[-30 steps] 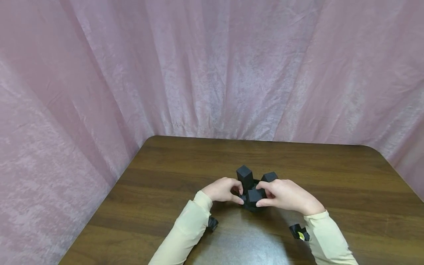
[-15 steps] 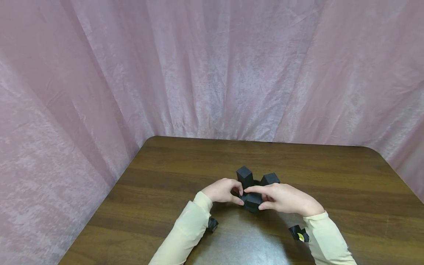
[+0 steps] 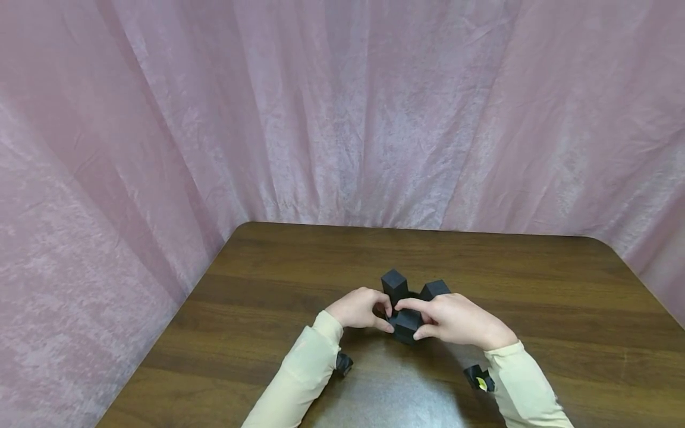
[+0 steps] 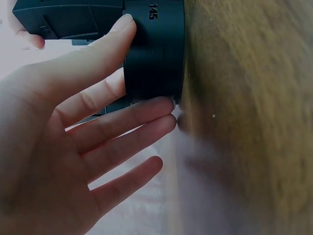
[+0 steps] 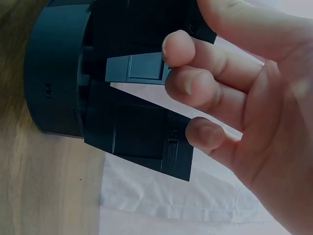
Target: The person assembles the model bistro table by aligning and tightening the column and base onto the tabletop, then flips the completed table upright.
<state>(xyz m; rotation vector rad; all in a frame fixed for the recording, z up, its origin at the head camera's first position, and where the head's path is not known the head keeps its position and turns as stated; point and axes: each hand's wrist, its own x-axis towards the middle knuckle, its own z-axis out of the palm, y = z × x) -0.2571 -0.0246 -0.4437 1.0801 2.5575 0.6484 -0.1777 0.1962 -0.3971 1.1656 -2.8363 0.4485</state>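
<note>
On the table, a black round base [image 4: 154, 58] bears several tapered black blocks that stand up from it. The number 145 shows on its wall in the left wrist view, and 144 on the wall [image 5: 54, 88] in the right wrist view. My left hand [image 3: 357, 308] grips the base's left side, thumb on the wall and fingers round it. With thumb and index finger my right hand [image 3: 462, 321] holds the near block [image 3: 408, 321], the index reaching across its far side. Its other fingers curl close beside another block [image 5: 146, 132].
Behind stand a tall left block [image 3: 394, 285] and a right block [image 3: 435, 289], both on the same base. The wooden table [image 3: 299, 255] runs back to a pink curtain [image 3: 342, 119]. A small black wrist device [image 3: 478, 378] hangs below each sleeve.
My right index finger has moved left across the near block's far side. The near block has shifted slightly left and toward me. My left hand stays in place.
</note>
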